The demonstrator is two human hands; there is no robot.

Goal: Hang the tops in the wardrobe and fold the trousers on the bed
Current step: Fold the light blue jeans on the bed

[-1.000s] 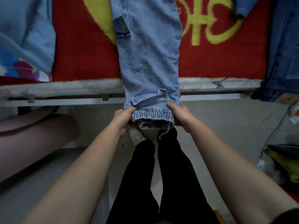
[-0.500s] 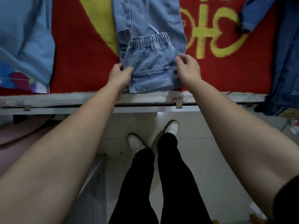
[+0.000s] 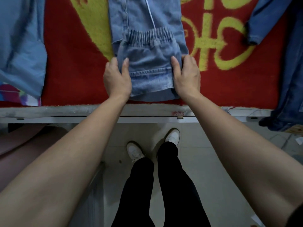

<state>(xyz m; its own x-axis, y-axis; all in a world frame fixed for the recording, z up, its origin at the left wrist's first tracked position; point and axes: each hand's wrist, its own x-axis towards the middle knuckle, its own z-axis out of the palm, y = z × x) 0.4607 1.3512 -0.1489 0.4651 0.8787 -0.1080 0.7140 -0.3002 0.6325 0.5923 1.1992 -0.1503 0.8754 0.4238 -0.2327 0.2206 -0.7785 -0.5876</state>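
Light blue denim trousers (image 3: 147, 18) lie lengthwise on the red bed cover (image 3: 70, 66), their elastic cuffs folded back onto the legs. My left hand (image 3: 117, 79) grips the left edge of the folded part, thumb on top. My right hand (image 3: 186, 76) grips the right edge the same way. The fold sits close to the bed's near edge (image 3: 147, 110).
A light blue top (image 3: 19, 43) lies on the bed at the left. Darker denim garments (image 3: 288, 63) lie at the right, one hanging over the edge. A pink cushion-like shape (image 3: 21, 145) is low left. My legs and white shoes stand on the tiled floor (image 3: 213, 153).
The cuffs hung below the bed edge a second ago. Both hands lifted them up and folded them over onto the trouser legs, then slid back to the fold's sides.
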